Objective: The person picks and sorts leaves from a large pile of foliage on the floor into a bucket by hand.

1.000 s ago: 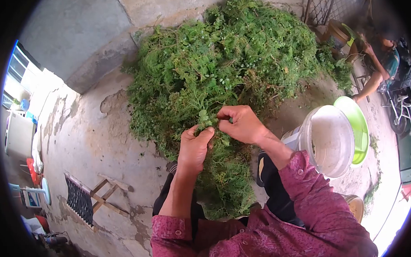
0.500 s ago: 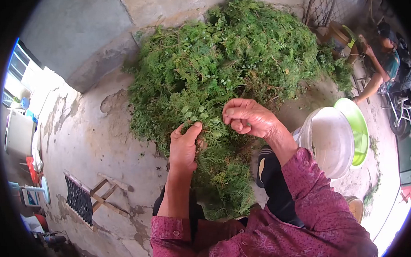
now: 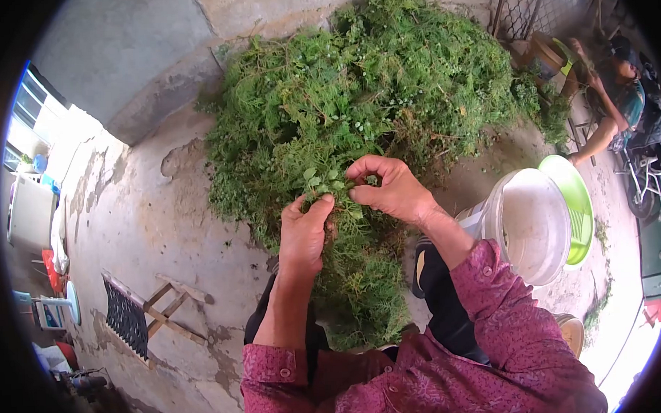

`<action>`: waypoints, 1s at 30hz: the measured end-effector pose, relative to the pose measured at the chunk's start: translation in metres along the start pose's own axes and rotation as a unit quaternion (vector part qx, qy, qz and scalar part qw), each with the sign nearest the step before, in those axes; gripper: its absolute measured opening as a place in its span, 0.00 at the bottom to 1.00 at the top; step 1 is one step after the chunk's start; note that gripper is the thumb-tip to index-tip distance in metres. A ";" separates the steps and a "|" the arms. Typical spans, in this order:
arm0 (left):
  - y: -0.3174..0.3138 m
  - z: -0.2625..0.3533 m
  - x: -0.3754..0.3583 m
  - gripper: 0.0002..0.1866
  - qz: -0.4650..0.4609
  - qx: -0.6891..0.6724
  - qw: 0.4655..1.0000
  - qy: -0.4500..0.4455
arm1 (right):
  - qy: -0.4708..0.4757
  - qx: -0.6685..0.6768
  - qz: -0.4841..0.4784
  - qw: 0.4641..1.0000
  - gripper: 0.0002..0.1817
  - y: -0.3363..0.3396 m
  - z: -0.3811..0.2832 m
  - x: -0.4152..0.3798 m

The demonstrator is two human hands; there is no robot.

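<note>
Pinched between thumb and fingers, a small leafy green sprig (image 3: pixel 320 181) is held by my left hand (image 3: pixel 303 228) in front of the big heap of green branches (image 3: pixel 297 98). My right hand (image 3: pixel 389 188) is close by on the right, its thumb and forefinger closed at the sprig's right side. What lies between those fingertips is too small to make out. More green branches (image 3: pixel 366 296) lie on the ground below my hands, between my legs.
A white bucket (image 3: pixel 531 228) and a green basin (image 3: pixel 574 212) stand to the right. A folding stool (image 3: pixel 156 314) rests at lower left. At the far right another person (image 3: pixel 622 112) sits beside a brown container (image 3: pixel 547 57) and a motorbike (image 3: pixel 641 181).
My right hand has moved left and slightly down to the sprig, its fingers closing. My left hand has shifted slightly right. The other person's raised hand has moved a little.
</note>
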State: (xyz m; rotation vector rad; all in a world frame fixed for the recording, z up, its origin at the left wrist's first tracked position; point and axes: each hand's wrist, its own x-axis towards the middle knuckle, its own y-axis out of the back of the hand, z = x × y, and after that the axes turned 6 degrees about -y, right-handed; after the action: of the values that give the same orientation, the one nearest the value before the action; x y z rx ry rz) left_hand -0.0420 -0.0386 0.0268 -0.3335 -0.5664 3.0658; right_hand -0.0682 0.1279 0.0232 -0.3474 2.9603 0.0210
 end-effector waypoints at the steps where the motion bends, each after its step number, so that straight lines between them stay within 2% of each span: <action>1: 0.000 0.001 0.000 0.04 0.002 0.007 1.000 0.002 | 0.067 -0.074 0.023 0.995 0.12 -0.001 0.003 0.000; 5: 0.002 0.002 0.002 0.05 0.024 0.001 1.000 -0.004 | 0.002 -0.076 0.027 0.997 0.12 0.003 -0.006 -0.006; 7: 0.003 0.004 0.001 0.05 0.023 -0.005 1.000 0.001 | 0.083 -0.052 0.073 0.993 0.10 0.006 -0.004 -0.002; 8: 0.003 0.004 0.001 0.05 0.020 -0.011 1.000 0.005 | 0.082 -0.052 0.072 0.993 0.10 0.007 -0.005 -0.002; 11: 0.008 0.001 0.003 0.06 -0.003 0.012 1.000 0.010 | 0.002 -0.065 0.013 0.998 0.09 0.006 -0.003 -0.004; 15: 0.000 0.003 0.000 0.05 0.012 -0.002 1.000 0.013 | -0.038 -0.063 -0.015 0.997 0.08 0.000 -0.004 -0.006; 20: 0.003 0.003 0.000 0.04 -0.008 0.020 1.000 -0.001 | 0.023 -0.076 -0.035 0.996 0.08 -0.003 0.008 -0.002; 24: 0.002 0.005 -0.001 0.04 -0.011 0.028 1.000 -0.004 | 0.028 -0.060 -0.031 0.997 0.07 -0.004 0.007 -0.004; 26: 0.000 0.003 -0.003 0.04 -0.024 0.039 0.999 -0.021 | 0.108 -0.206 0.049 0.971 0.06 -0.010 0.004 -0.010; 27: 0.000 0.000 -0.004 0.04 -0.022 0.038 0.999 -0.021 | 0.108 -0.206 0.047 0.971 0.06 -0.011 0.004 -0.010; 29: 0.001 -0.006 -0.003 0.04 -0.058 0.130 0.989 -0.024 | 0.157 -0.377 0.089 0.909 0.06 -0.012 0.004 -0.010; 30: -0.001 -0.003 -0.006 0.04 -0.058 0.130 0.989 -0.025 | 0.157 -0.377 0.089 0.908 0.06 -0.009 0.009 -0.006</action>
State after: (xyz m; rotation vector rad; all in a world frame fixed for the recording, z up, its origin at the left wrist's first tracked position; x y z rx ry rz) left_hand -0.0355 -0.0369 0.0255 -0.2119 -0.1729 2.9913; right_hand -0.0587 0.1212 0.0156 -0.1689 3.1484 1.2616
